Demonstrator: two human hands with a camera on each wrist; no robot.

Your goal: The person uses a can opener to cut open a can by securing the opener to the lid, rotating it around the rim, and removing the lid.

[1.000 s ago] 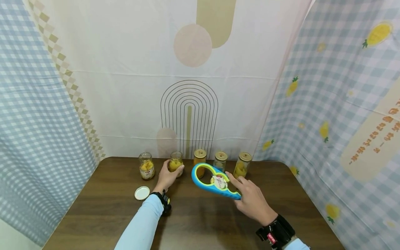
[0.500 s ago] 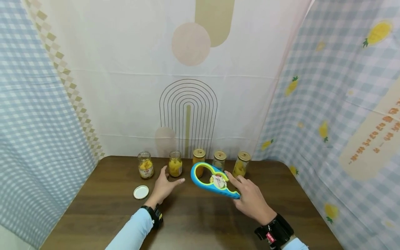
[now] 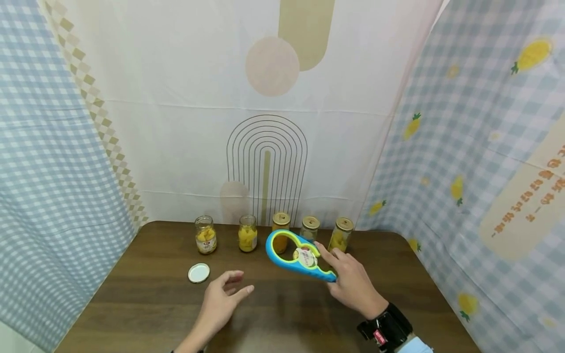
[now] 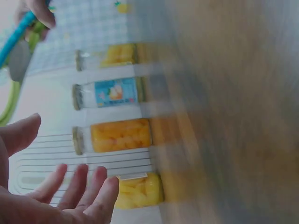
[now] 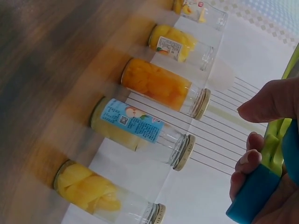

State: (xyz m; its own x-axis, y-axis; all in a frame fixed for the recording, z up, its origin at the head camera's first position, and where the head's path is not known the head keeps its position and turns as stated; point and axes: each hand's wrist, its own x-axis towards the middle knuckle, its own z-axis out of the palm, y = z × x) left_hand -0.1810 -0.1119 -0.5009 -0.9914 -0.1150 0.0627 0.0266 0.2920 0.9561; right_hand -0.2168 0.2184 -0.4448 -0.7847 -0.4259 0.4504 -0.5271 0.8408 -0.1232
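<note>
My right hand (image 3: pixel 353 279) grips the handle of a blue and green jar opener (image 3: pixel 300 255), holding it above the table in front of the capped jars. Nothing is in my left hand (image 3: pixel 220 300), which hovers over the table with fingers loosely bent and thumb apart. Beyond it stands an uncapped jar of yellow fruit (image 3: pixel 247 236), and another uncapped jar (image 3: pixel 206 238) is to its left. On the table left of that hand lies a white lid (image 3: pixel 198 273). In the right wrist view, the orange fruit jar (image 5: pixel 156 86) and the blue-labelled jar (image 5: pixel 135 122) wear gold lids.
A third capped jar (image 3: pixel 341 236) of yellow fruit ends the row at the right. The jars stand along the back of a dark wooden table (image 3: pixel 145 304). A white printed cloth (image 3: pixel 190 147) hangs behind, with checked cloths (image 3: pixel 441 196) at the sides.
My left hand let go of the second jar from the left and drew back toward me. The right hand with the jar opener has barely moved.
</note>
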